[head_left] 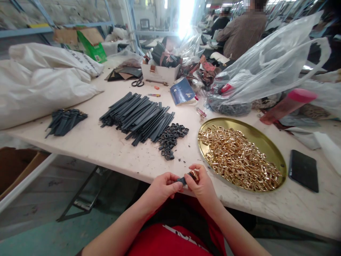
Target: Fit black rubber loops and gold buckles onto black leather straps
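Note:
My left hand (163, 187) and my right hand (203, 185) meet just off the table's near edge. Both pinch a short black strap (183, 180). A gold buckle (194, 174) sits on the strap's end under my right fingers. Just right of my hands a round gold tray (255, 132) holds a heap of gold buckles (237, 156). Ahead of my hands lie a pile of small black loops (172, 138) and a stack of long black straps (138, 116).
A smaller bundle of black straps (65, 121) lies at the left, by large white sacks (39, 81). A black phone (303, 170) lies right of the tray. Behind are a pink bottle (289, 105), a blue booklet (182, 91), scissors (137, 83), a clear plastic bag (266, 67). A person (241, 32) sits behind.

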`<state>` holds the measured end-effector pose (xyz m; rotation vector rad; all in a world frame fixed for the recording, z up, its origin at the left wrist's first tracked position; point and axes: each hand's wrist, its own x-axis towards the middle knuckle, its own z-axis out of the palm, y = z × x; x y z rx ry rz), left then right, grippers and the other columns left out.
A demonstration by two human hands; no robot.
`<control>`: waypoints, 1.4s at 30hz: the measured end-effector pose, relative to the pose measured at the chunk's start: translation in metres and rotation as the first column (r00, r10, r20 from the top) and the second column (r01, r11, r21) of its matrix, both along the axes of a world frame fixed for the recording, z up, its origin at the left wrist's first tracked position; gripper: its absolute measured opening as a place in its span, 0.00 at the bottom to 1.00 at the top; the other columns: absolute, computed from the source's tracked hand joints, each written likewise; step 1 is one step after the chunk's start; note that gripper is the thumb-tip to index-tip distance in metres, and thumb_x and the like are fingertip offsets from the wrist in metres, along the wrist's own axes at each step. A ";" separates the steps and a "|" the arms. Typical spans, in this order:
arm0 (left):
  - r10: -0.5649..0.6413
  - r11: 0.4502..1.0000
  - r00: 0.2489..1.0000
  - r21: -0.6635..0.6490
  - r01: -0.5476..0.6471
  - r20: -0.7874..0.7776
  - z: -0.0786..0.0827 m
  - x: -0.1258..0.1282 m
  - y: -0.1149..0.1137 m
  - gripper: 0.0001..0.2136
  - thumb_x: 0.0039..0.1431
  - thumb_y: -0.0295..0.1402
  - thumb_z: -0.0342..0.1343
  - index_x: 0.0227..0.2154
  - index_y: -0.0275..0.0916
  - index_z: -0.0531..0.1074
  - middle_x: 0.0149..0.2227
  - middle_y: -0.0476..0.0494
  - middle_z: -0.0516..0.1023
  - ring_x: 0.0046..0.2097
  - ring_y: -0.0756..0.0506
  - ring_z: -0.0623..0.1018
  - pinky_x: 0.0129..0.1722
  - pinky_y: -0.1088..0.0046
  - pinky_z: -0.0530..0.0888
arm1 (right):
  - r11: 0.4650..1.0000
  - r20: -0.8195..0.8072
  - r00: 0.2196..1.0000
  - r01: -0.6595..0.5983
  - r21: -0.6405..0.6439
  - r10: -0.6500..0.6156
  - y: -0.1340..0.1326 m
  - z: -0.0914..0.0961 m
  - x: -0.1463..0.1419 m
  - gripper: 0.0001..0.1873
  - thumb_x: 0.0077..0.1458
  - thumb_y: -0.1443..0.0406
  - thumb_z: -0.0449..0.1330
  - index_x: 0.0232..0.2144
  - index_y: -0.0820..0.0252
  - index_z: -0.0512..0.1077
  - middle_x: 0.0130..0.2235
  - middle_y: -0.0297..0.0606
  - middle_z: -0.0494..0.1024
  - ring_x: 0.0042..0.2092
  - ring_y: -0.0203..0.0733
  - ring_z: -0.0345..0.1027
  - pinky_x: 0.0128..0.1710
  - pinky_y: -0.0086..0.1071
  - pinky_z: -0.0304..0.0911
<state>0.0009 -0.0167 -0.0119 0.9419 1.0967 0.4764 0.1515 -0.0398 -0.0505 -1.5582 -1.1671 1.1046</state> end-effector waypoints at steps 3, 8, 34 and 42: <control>-0.021 1.000 1.000 -0.019 0.021 -0.002 -0.004 0.002 -0.001 0.09 0.45 0.32 0.57 0.28 0.33 0.67 0.23 0.49 0.74 0.21 0.56 0.66 0.23 0.80 0.62 | 0.986 0.131 0.980 -0.159 0.044 0.152 -0.006 0.001 0.001 0.07 0.52 0.60 0.53 0.31 0.57 0.64 0.22 0.29 0.66 0.24 0.34 0.60 0.24 0.27 0.55; -0.030 0.997 1.000 -0.069 0.029 0.000 -0.008 0.005 -0.005 0.09 0.45 0.34 0.57 0.28 0.34 0.66 0.25 0.49 0.76 0.24 0.54 0.71 0.24 0.80 0.62 | 0.987 0.311 0.946 -0.126 0.104 0.088 -0.011 -0.002 -0.002 0.08 0.55 0.60 0.48 0.30 0.58 0.63 0.23 0.31 0.68 0.25 0.36 0.62 0.26 0.29 0.55; 0.188 0.523 0.526 0.538 0.661 -0.829 0.000 -0.008 0.096 0.15 0.60 0.38 0.41 0.33 0.40 0.72 0.35 0.44 0.75 0.39 0.48 0.73 0.39 0.75 0.66 | 0.953 0.603 0.798 -0.188 0.239 0.006 0.042 -0.022 0.021 0.14 0.57 0.59 0.48 0.35 0.60 0.68 0.35 0.42 0.73 0.39 0.46 0.65 0.41 0.40 0.57; 0.352 0.626 0.290 0.454 0.634 -0.890 -0.024 -0.023 0.180 0.09 0.57 0.29 0.45 0.35 0.32 0.68 0.37 0.34 0.71 0.40 0.41 0.74 0.39 0.67 0.68 | 0.925 0.697 0.716 -0.246 0.289 -0.028 0.046 -0.034 0.022 0.12 0.57 0.59 0.50 0.37 0.58 0.68 0.38 0.41 0.73 0.42 0.47 0.64 0.43 0.41 0.57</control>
